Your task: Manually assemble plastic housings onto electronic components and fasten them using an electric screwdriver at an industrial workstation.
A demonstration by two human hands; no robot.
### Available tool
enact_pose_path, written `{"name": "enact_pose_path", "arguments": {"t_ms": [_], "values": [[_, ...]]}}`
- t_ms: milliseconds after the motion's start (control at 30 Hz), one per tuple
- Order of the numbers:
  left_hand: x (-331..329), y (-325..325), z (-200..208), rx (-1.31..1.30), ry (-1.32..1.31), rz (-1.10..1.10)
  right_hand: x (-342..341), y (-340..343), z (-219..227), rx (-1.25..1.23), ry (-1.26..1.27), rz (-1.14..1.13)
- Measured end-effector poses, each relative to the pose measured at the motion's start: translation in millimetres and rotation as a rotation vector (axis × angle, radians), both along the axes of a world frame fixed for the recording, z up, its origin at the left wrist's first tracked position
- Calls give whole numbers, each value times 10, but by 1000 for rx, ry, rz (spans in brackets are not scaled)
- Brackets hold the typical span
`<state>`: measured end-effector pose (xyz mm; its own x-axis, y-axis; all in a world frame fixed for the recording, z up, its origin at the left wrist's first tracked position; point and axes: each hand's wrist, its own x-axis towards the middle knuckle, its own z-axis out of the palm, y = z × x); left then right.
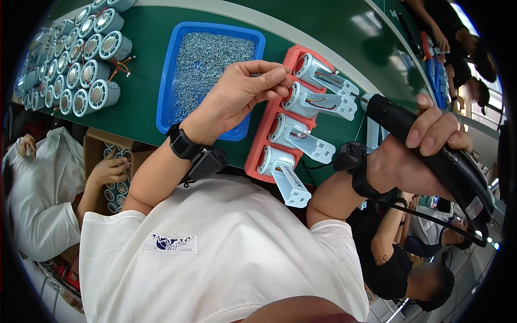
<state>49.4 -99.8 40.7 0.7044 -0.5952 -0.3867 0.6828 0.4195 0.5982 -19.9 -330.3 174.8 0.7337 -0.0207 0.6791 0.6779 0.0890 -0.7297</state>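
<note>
My left hand [242, 92] has thumb and fingertips pinched together at the edge of a red holder [262, 138]. Whatever sits in that pinch is too small to make out. In the holder stand several round motors [278, 127], each with a pale blue bracket [314, 147] sticking out to the right and thin wires inside it. Wrapped in my right hand [405, 164] is a black electric screwdriver [396, 116]. Its tip points left, close to the end of the upper brackets; whether it touches one I cannot tell.
Left of the holder lies a blue tray [163, 102] of small screws [207, 62]. Many motors [102, 92] are massed at the far left of the green table [145, 37]. A co-worker's hand [110, 169] reaches into a cardboard box [94, 141]. Other people are at the right.
</note>
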Motion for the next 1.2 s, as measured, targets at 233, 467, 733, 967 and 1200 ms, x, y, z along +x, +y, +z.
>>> {"name": "enact_pose_path", "arguments": {"t_ms": [233,467,733,967,1200], "values": [[7,-44,-177,-173,41,-37,-507,-74,450,226,-84,-127],[-119,-207,-168,-180,86,6,-921,-199,732,208,-115,-75],[-153,-323,-194,-133,38,-21,-912,-167,783,187,-65,-99],[-185,-308,-194,-126,32,-39,-608,49,217,344,-6,-116],[-143,-218,-194,-102,-38,-167,-674,5,-104,613,-31,-139]]}}
